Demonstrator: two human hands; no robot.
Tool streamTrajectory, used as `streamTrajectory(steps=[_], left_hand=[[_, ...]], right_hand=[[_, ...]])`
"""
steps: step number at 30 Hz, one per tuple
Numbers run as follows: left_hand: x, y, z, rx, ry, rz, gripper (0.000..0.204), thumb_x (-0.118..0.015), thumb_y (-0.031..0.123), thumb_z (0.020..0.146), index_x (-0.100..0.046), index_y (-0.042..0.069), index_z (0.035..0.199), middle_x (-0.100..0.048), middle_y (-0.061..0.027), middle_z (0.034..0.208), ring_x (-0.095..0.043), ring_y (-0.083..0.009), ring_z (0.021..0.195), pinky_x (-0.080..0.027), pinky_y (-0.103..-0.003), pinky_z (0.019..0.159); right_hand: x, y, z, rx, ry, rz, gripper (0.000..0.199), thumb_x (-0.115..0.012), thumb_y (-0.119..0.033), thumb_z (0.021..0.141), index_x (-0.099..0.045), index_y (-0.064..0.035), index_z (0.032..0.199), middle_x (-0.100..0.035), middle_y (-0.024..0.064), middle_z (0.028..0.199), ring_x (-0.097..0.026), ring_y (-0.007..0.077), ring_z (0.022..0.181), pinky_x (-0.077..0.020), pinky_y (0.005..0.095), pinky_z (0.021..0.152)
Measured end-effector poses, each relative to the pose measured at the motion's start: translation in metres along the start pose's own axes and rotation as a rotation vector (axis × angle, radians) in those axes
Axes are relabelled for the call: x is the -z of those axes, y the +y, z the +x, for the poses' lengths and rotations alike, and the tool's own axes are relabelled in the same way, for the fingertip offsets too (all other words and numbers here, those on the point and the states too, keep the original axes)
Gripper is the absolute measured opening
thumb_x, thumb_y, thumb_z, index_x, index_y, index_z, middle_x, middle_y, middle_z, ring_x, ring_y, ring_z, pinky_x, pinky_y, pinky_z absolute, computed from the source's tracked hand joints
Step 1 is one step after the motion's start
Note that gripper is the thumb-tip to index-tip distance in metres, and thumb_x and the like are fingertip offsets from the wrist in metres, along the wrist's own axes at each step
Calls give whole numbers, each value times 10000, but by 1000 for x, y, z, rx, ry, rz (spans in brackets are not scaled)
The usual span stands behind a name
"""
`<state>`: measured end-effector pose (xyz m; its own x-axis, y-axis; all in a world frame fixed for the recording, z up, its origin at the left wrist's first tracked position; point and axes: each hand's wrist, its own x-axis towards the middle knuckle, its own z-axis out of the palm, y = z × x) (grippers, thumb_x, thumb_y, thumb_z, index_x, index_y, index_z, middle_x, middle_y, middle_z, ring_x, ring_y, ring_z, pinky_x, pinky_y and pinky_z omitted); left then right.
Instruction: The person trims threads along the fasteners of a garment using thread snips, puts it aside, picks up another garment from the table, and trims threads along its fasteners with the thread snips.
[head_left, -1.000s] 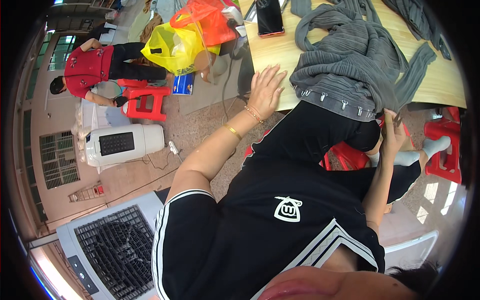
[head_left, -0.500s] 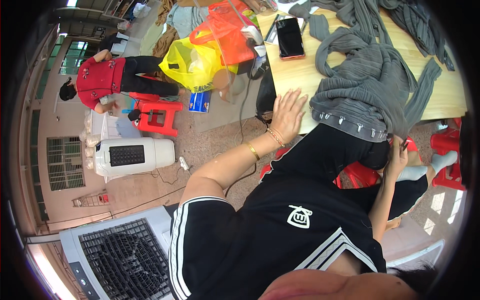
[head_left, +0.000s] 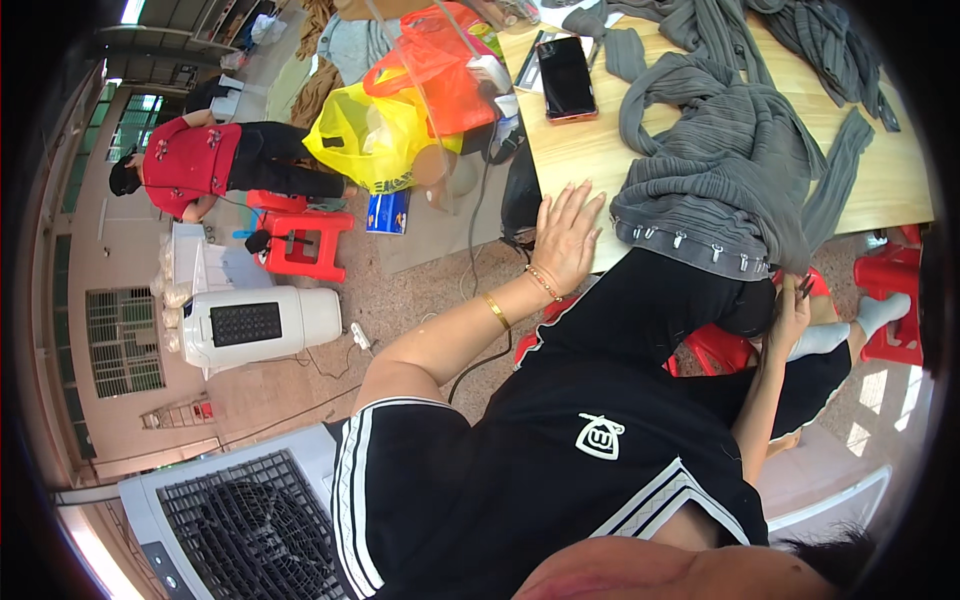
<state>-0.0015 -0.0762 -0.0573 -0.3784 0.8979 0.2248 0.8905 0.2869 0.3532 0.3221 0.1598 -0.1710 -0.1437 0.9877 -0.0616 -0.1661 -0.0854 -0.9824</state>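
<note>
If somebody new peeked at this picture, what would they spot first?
Probably the crumpled grey cloth with silvery clips along its band, spilling over the near edge of the pale wooden table. At its lower right, the right hand holds a small dark pointed tool. The bright yellow plastic bag and orange-red plastic bag, left of the table, also pop out.

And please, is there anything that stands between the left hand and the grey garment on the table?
Nothing visible stands in the way: only a narrow strip of bare tabletop separates the left hand from the grey garment. The phone lies farther up in the picture, outside that gap.
</note>
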Motion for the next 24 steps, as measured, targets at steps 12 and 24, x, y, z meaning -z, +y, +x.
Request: streamTrajectory(steps=[12, 24], left_hand=[[-2, -3, -1, -9, 1, 13, 517, -495, 180, 918, -433, 94, 1424, -355, -166, 1504, -294, -365, 1410, -182, -553, 1147], [-5, 1, -3, -10, 9, -4, 503, -496, 185, 918, -452, 94, 1412, -368, -176, 1495, -318, -372, 1396, -179, -556, 1146]], right_hand=[[-1, -2, 1, -12, -26, -1, 130, -648, -117, 949, -691, -26, 1032, -628, -40, 879, -535, 40, 773, -389, 182, 679], [-7, -17, -6, 17, 14, -46, 115, -665, -118, 941, -682, -22, 1002, -630, -40, 882, -534, 35, 772, -388, 175, 681]])
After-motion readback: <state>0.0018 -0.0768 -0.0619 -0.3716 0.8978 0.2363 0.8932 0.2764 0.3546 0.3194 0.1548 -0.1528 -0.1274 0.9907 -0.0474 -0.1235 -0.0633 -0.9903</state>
